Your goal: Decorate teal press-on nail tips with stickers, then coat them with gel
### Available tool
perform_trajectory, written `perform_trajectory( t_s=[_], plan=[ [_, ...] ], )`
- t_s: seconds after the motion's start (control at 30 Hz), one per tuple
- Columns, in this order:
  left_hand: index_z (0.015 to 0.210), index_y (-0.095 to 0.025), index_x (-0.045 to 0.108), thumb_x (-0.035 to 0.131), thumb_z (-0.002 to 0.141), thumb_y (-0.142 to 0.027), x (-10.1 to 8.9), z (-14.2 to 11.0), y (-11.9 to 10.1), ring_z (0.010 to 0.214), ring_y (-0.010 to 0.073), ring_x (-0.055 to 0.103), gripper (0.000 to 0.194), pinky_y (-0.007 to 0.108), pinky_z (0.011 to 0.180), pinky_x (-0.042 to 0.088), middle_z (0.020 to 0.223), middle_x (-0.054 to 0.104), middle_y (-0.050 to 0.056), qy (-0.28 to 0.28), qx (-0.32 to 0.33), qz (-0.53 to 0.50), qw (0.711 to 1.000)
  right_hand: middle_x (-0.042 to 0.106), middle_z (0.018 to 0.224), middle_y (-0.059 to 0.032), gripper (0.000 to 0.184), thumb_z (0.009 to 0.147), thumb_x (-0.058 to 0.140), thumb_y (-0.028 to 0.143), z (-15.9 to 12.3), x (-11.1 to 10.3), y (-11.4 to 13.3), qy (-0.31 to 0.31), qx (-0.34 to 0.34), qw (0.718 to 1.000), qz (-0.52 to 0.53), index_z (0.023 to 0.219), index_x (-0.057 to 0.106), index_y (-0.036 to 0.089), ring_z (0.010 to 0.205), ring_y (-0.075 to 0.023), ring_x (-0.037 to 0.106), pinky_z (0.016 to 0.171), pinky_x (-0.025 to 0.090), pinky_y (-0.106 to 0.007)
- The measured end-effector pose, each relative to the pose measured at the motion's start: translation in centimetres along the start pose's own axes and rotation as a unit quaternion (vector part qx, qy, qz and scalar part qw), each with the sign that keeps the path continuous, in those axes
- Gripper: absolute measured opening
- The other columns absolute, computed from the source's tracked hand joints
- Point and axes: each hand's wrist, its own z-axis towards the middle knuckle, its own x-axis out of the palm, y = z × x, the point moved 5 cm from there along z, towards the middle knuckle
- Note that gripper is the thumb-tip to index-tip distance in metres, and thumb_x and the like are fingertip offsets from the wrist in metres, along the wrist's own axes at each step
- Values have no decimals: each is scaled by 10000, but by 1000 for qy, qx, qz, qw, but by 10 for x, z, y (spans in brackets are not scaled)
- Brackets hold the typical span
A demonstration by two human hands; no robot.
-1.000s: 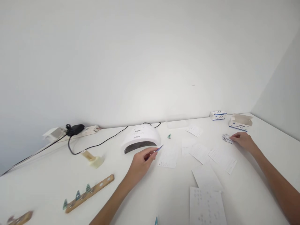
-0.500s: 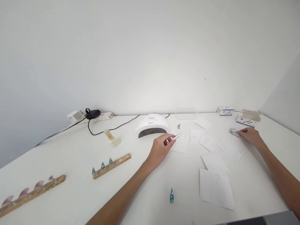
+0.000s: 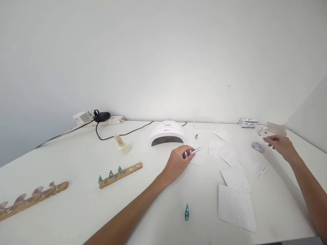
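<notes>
My left hand point(image 3: 178, 160) is closed around a pair of tweezers point(image 3: 193, 152), whose tips reach over a white sticker sheet point(image 3: 198, 160). At the right, my right hand point(image 3: 279, 145) is raised beside a small crumpled silvery-white pile point(image 3: 257, 146), apart from it. Its fingertips are drawn together; whether anything small is between them is too unclear to tell. A teal pointed press-on nail point(image 3: 187, 212) lies on the table in front, and a smaller green nail point(image 3: 196, 136) lies behind the sheet. Several other sticker sheets point(image 3: 236, 207) spread between my hands, some overlapping.
A white nail lamp point(image 3: 167, 131) stands at the back. Left are a wooden strip point(image 3: 121, 177) with teal nails, another strip point(image 3: 35, 200) with pinkish nails, a small bottle point(image 3: 124, 148) and a power strip point(image 3: 114, 119). Alcohol pad boxes point(image 3: 248, 122) sit at the back right.
My right hand has let go of the crumpled pile and lifted away to the right, toward the opened box. My left hand stays over the sheet with the tweezers.
</notes>
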Motion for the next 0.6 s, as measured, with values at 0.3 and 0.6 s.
perform_trajectory(
  t_s=[0.3,0.6],
  plan=[
    [880,-208,694,603,817,-293,2,-4,-2,603,102,478,139,230,583,446,786,644,0,-23,0,1,1000,623,631,-16,311,603,838,405,-92,81,95,228,-86,948,206,738,676,175,625,-151,533,673,465,-330],
    [845,-189,665,569,885,-205,16,-21,-9,620,90,529,106,207,553,406,764,646,-3,-45,106,76,990,707,759,-22,357,647,848,385,-163,149,77,386,41,882,268,932,748,194,723,-153,595,753,470,-313]
  ],
)
